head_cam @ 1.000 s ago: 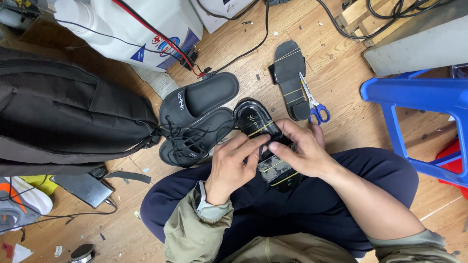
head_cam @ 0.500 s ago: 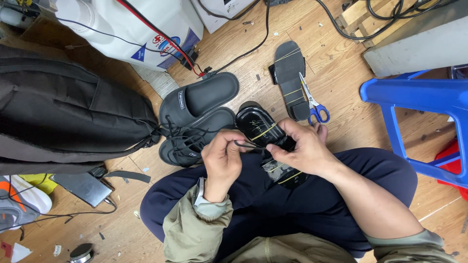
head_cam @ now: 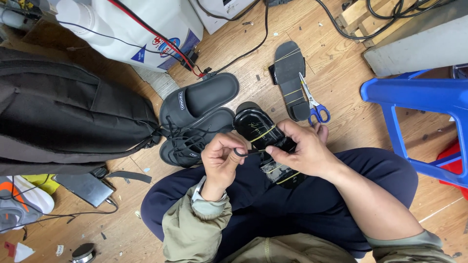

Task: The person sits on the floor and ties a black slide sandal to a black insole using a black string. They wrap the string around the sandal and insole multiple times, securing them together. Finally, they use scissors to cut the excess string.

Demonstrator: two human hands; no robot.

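Observation:
A glossy black shoe sole (head_cam: 257, 127) bound with yellowish rubber bands rests on my lap. My right hand (head_cam: 303, 149) grips it from the right side, fingers wrapped over its middle. My left hand (head_cam: 223, 157) is closed at the sole's left edge, pinching a thin dark band or strap (head_cam: 243, 152) between thumb and fingers; the band runs across to my right thumb. A second black sole (head_cam: 291, 80), also banded, lies on the wooden floor beyond, with blue-handled scissors (head_cam: 312, 103) against its right side.
Two black slide sandals (head_cam: 197, 100) lie just left of my hands, beside a large black backpack (head_cam: 63, 119). A white plastic jug (head_cam: 141, 27) and cables stand at the back. A blue plastic stool (head_cam: 424, 112) is on the right. An orange-and-white shoe (head_cam: 22, 202) sits far left.
My left hand has slid off the sole's top to its left edge and closed on the thin band, drawing it out leftward. My right hand keeps its grip on the sole.

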